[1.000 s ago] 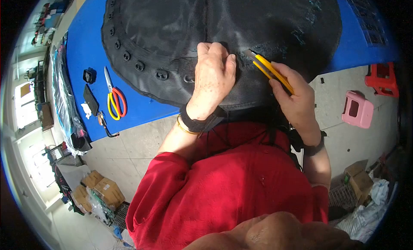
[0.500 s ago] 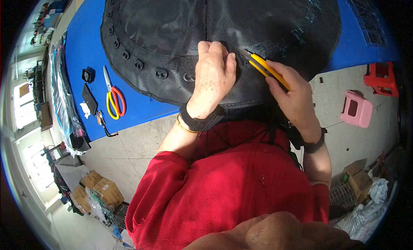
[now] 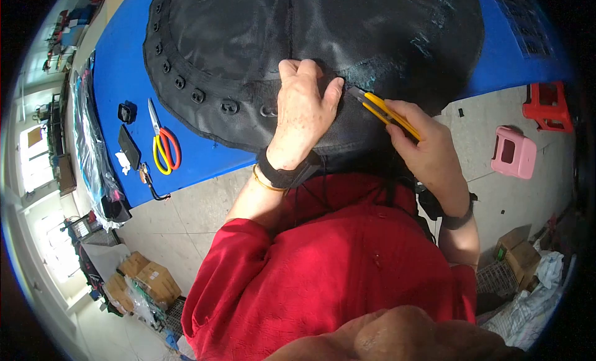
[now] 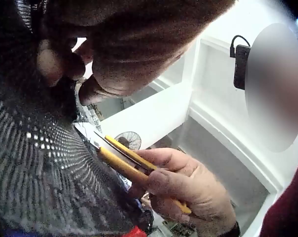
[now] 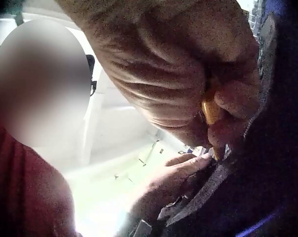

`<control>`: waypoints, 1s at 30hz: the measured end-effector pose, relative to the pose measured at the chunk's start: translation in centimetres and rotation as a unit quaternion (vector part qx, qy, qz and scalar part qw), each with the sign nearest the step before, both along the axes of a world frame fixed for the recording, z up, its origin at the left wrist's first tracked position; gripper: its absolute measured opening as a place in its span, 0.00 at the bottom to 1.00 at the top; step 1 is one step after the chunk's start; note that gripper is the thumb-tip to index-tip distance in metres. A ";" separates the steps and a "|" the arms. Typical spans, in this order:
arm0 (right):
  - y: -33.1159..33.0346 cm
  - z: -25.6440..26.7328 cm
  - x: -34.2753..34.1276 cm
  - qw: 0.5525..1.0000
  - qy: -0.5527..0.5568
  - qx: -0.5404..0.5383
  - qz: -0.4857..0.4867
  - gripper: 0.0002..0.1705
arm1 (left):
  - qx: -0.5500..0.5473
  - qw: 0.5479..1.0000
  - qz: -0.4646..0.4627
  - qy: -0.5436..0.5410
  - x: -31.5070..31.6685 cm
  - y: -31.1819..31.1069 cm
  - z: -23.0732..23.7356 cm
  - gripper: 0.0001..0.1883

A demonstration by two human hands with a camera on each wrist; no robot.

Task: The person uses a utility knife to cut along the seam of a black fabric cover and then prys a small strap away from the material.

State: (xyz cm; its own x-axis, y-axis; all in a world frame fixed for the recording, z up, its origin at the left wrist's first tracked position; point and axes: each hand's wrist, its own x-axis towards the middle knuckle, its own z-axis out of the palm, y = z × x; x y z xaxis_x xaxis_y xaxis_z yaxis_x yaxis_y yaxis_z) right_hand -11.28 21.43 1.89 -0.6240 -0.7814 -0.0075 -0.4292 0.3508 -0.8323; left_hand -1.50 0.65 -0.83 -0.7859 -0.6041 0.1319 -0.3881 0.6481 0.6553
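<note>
A large round piece of black mesh fabric (image 3: pixel 372 26) with a row of black plastic fittings (image 3: pixel 229 106) along its left edge covers much of the table. My left hand (image 3: pixel 300 109) holds the fabric near its front edge, the fingers curled into it and the thumb at the right. In my right hand (image 3: pixel 425 137) is a pair of yellow thread snips (image 3: pixel 392 117), gripped between thumb and fingers. Their blades reach the fabric just right of the left thumb; in the left wrist view the snips' tips (image 4: pixel 87 133) lie right at the mesh.
Left on the blue table (image 3: pixel 118 69) lie red-and-yellow scissors (image 3: pixel 162 140), a black flat piece (image 3: pixel 129 147) and a small black fitting (image 3: pixel 126 111). A plastic-wrapped bundle (image 3: pixel 92 137) runs along the table's left edge. Pink (image 3: pixel 514 153) and red stools (image 3: pixel 549 106) stand on the floor at right.
The snips and right hand have shifted slightly down, closer to the left thumb. The fabric has slid a little left, and the left hand has moved slightly left with it.
</note>
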 end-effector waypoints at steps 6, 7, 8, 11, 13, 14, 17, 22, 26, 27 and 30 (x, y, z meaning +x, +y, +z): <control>0.2 -0.3 0.3 1.000 0.022 0.002 -0.001 0.22 | -0.024 1.000 0.000 0.012 0.3 -0.4 -1.0 0.15; 0.2 -0.3 0.3 1.000 0.028 0.002 0.000 0.22 | -0.022 1.000 0.001 0.015 0.3 -0.4 -1.0 0.15; 0.2 -0.4 0.3 0.999 0.038 -0.007 -0.007 0.22 | -0.019 1.000 0.002 0.017 0.3 -0.4 -1.0 0.14; 0.1 -0.6 0.2 0.998 0.052 -0.025 -0.021 0.22 | -0.028 0.999 0.006 0.016 0.4 -0.4 -1.0 0.14; -0.3 -0.5 0.0 0.998 0.047 -0.027 -0.024 0.22 | -0.029 0.999 0.007 0.015 0.3 -0.3 -1.1 0.14; -0.6 -0.6 -0.1 0.998 0.049 -0.036 -0.022 0.22 | -0.024 1.000 0.009 0.017 0.3 -0.3 -1.1 0.13; -1.2 -1.1 -0.3 0.996 0.060 -0.058 -0.012 0.22 | -0.016 1.000 0.009 0.018 0.3 -0.3 -1.0 0.13; -2.0 -1.5 -0.6 0.993 0.094 -0.066 0.002 0.22 | 0.003 1.000 0.006 0.017 0.3 -0.2 -0.7 0.13; -2.2 -1.4 -0.8 0.993 0.098 -0.061 0.008 0.21 | 0.035 0.999 0.003 0.010 0.2 -0.1 -0.3 0.12; -2.3 -1.4 -0.9 0.993 0.098 -0.060 0.009 0.21 | 0.029 0.999 0.000 0.016 0.3 -0.1 -0.4 0.12; -2.3 -1.4 -0.9 0.994 0.094 -0.057 0.011 0.21 | 0.020 1.000 -0.002 0.021 0.3 -0.2 -0.6 0.11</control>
State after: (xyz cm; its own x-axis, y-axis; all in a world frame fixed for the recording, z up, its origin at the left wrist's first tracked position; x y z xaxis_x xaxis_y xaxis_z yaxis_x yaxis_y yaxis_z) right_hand -12.21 19.12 0.51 -0.5885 -0.7843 0.1962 -0.5872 0.2478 -0.7706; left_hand -1.24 0.48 -1.45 -0.7828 -0.6062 0.1405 -0.3566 0.6221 0.6970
